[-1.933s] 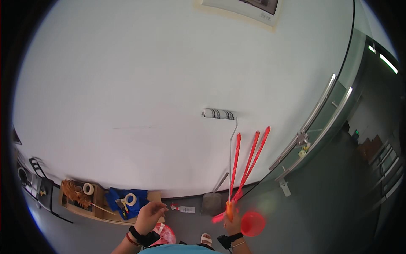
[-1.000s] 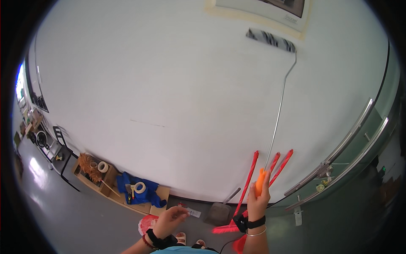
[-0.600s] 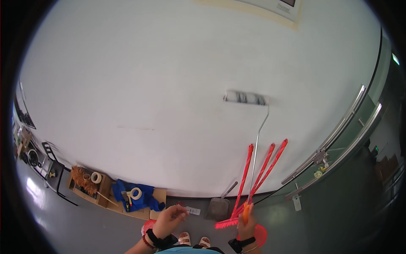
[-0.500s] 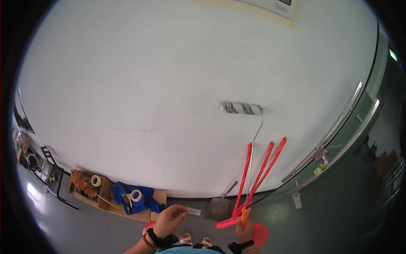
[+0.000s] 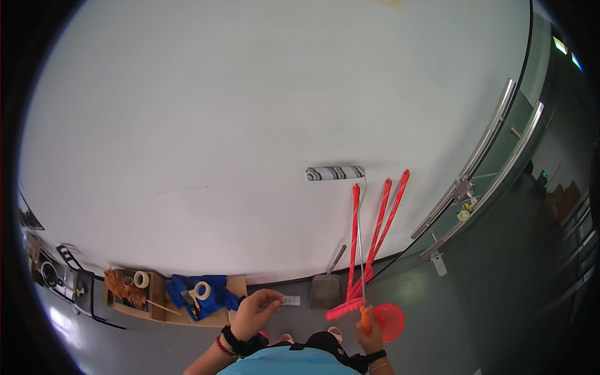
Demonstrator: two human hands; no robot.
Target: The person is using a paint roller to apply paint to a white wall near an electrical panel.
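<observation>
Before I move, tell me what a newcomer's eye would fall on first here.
Likely the black-and-white striped paint roller standing out against the white wall, right of centre, its orange handle in the right hand. Next would come three red poles just below the roller and to its right, and the red bucket beside that hand. At lower left, the fluffy brown feather duster catches the eye.

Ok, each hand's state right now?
Left hand: loosely open, half-curled, nothing visible in it.
Right hand: closed around the orange handle of the paint roller.
</observation>
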